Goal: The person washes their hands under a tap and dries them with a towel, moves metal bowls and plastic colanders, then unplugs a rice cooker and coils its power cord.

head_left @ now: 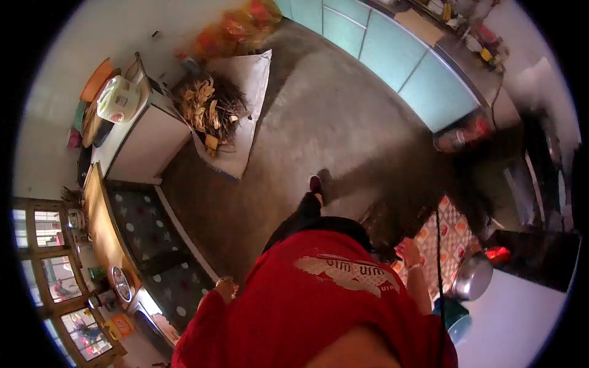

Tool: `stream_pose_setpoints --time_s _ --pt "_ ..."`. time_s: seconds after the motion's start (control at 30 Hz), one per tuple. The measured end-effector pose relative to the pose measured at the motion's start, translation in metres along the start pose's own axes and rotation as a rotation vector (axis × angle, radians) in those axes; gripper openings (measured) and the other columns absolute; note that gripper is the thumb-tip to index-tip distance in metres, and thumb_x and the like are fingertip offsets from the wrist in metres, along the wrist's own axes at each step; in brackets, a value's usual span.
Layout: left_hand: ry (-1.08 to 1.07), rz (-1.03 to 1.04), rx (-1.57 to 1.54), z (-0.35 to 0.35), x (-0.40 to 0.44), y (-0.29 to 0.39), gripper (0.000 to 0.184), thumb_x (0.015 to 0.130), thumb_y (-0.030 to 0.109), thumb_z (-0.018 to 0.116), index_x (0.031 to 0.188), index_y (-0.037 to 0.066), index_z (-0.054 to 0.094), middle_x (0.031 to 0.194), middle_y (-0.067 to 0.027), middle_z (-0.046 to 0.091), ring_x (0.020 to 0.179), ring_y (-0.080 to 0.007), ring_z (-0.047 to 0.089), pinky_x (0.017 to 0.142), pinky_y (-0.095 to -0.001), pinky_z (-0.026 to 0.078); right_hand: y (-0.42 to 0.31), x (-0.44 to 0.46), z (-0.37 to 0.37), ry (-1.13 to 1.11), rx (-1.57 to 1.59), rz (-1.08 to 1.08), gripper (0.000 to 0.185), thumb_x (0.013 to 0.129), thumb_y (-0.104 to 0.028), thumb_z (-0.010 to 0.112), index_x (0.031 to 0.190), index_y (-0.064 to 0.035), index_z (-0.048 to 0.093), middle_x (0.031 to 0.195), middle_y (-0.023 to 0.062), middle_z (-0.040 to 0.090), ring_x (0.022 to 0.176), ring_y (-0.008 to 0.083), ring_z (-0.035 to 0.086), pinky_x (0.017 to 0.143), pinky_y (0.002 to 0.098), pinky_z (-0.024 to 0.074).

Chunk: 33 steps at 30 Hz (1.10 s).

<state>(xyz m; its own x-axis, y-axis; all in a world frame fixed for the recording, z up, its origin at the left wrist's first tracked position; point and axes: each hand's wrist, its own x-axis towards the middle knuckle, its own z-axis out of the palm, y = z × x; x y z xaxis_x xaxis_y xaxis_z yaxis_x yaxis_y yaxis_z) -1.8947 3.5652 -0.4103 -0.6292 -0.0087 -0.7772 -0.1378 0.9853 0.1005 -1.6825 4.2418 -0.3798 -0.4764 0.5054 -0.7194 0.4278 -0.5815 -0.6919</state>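
Note:
My left hand (226, 289) hangs low at my side, beside the dark speckled front of the counter. Its fingers are small and blurred, so whether it holds anything is unclear. On the other side, my right hand (409, 253) is held out from my body, its fingers loosely apart with nothing visible in them. Behind it lies a checked, patterned cloth (443, 236). A metal pot (473, 277) and a teal bucket (457, 322) stand close to that arm. My red sweater fills the lower middle, and one dark shoe (315, 183) shows on the floor ahead.
Ahead on the left, a pale sheet (257, 92) holds dry sticks and husks (211, 113). A white jug (118, 99) stands on a cabinet there. Pale teal cupboards (392, 61) line the far right. A sink basin (121, 283) sits in the left counter, near windows. A dark cord hangs at right.

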Motion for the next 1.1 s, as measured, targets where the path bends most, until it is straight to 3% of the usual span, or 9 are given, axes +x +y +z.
stream_pose_setpoints --time_s 0.1,0.17,0.43,0.57,0.67,0.73,0.8,1.0,1.1 --pt "0.17 0.243 0.209 -0.028 0.057 0.053 0.015 0.083 0.018 0.044 0.086 0.016 0.058 0.076 -0.0032 0.051 0.081 -0.0173 0.053 0.073 -0.0368 0.043 0.003 0.021 -0.022 0.01 -0.779 -0.197 0.033 0.082 -0.026 0.056 0.11 -0.0088 0.05 0.094 0.0089 0.056 0.079 0.0236 0.057 0.061 0.0325 0.0482" --pt "0.111 -0.198 -1.006 -0.017 0.186 0.109 0.016 0.078 0.015 0.051 0.088 0.014 0.063 0.082 -0.008 0.059 0.078 -0.0201 0.056 0.065 -0.0345 0.046 -0.013 0.045 -0.013 0.001 -0.621 0.043 0.032 0.082 -0.026 0.056 0.109 -0.009 0.05 0.093 0.0078 0.056 0.079 0.0224 0.057 0.062 0.0317 0.0475" --pt "0.134 0.511 -0.915 -0.305 0.23 0.493 0.037 0.083 0.028 0.054 0.112 0.005 0.053 0.096 -0.008 0.06 0.08 -0.018 0.06 0.065 -0.0303 0.047 -0.169 0.209 0.084 -0.122 -0.312 0.142 0.03 0.081 -0.027 0.057 0.104 -0.0094 0.052 0.09 0.0036 0.054 0.078 0.0173 0.054 0.065 0.0285 0.0449" --pt "0.125 0.574 -0.944 -0.296 0.241 0.466 0.03 0.083 0.029 0.051 0.1 0.006 0.059 0.084 -0.0058 0.062 0.074 -0.0134 0.055 0.065 -0.0283 0.044 -0.228 0.229 0.093 -0.134 -0.272 0.018 0.028 0.081 -0.028 0.057 0.102 -0.0096 0.053 0.088 0.0015 0.053 0.078 0.0147 0.052 0.066 0.0269 0.0436" --pt "0.025 0.023 -0.829 -0.28 0.167 0.414 0.034 0.085 0.033 0.047 0.108 0.009 0.055 0.099 -0.0075 0.057 0.084 -0.0184 0.054 0.072 -0.0369 0.044 -0.235 0.239 0.058 -0.269 -0.094 -0.113 0.028 0.08 -0.028 0.058 0.101 -0.0098 0.053 0.086 -0.0001 0.052 0.078 0.0128 0.051 0.067 0.0257 0.0426" --pt "-0.041 0.008 -0.648 -0.242 0.209 0.354 0.032 0.084 0.032 0.048 0.106 0.009 0.056 0.1 -0.0068 0.057 0.086 -0.0182 0.054 0.072 -0.0365 0.044 -0.228 0.222 0.045 -0.372 0.028 -0.186 0.027 0.08 -0.028 0.058 0.099 -0.0099 0.054 0.085 -0.0012 0.051 0.078 0.0115 0.051 0.068 0.025 0.0419" --pt "-0.094 0.082 -0.361 -0.232 0.258 0.322 0.031 0.084 0.031 0.048 0.105 0.01 0.056 0.101 -0.0061 0.057 0.087 -0.0181 0.054 0.073 -0.036 0.044 -0.281 0.15 0.112 0.018 -0.115 -0.146 0.03 0.082 -0.024 0.057 0.107 -0.0082 0.051 0.09 -0.0001 0.053 0.081 0.0103 0.051 0.069 0.0248 0.0421" --pt "-0.147 0.371 0.353 -0.28 0.342 0.412 0.026 0.082 0.029 0.049 0.101 0.012 0.057 0.105 -0.0038 0.056 0.092 -0.0178 0.053 0.074 -0.0347 0.044 -0.1 0.076 -0.018 0.312 0.0 -0.022 0.031 0.073 -0.024 0.066 0.1 -0.012 0.056 0.087 0.0053 0.06 0.068 0.0165 0.058 0.056 0.0321 0.0477" --pt "-0.119 0.423 0.41 -0.302 0.365 0.523 0.024 0.081 0.027 0.05 0.098 0.013 0.058 0.107 -0.0027 0.055 0.095 -0.0177 0.053 0.075 -0.034 0.045 -0.012 0.021 -0.092 0.393 -0.894 0.27 0.033 0.072 -0.027 0.063 0.1 -0.0123 0.054 0.098 0.0035 0.056 0.079 0.0196 0.056 0.063 0.0401 0.0465"
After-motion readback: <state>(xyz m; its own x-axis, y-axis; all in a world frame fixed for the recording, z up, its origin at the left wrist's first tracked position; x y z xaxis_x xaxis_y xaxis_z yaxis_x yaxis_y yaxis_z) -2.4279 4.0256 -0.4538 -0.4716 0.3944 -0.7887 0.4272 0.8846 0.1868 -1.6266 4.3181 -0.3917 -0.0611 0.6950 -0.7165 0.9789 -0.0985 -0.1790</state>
